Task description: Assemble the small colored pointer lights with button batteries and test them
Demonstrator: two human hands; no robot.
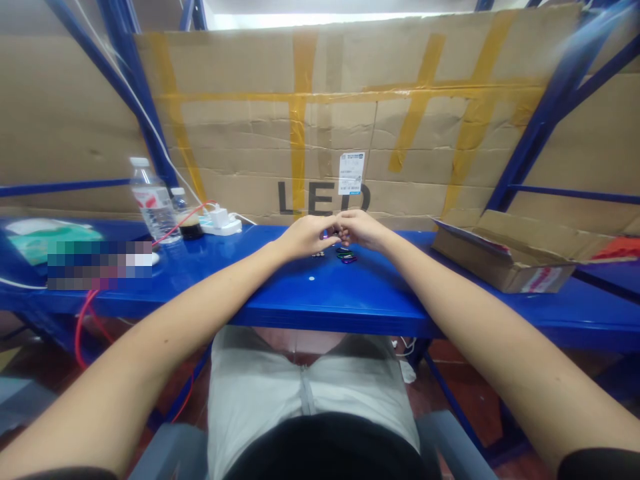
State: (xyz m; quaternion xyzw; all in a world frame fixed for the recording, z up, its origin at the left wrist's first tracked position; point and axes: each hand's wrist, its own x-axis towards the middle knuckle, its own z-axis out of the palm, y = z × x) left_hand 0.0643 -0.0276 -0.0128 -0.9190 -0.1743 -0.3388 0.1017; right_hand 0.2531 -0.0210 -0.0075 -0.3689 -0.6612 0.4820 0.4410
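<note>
Over the middle of the blue table, my left hand (309, 237) and my right hand (364, 230) meet at the fingertips. The fingers of both are closed around something small. A bit of purple shows by the left fingers, but the thing itself is mostly hidden and I cannot make out its kind. Just below the hands lies a small cluster of shiny coloured loops (346, 255), purple, green and dark, perhaps carabiner-like clips. Some tiny metallic pieces (319, 254) lie under my left hand. Nearer the front edge is a small white round spot (311, 279).
On the left stand a water bottle (154, 207), a smaller bottle with dark liquid (190, 227) and a white power strip (220, 223). A red cable (80, 327) hangs over the edge. An open cardboard box (520, 263) sits right. A large carton (240, 147) backs the table (280, 307).
</note>
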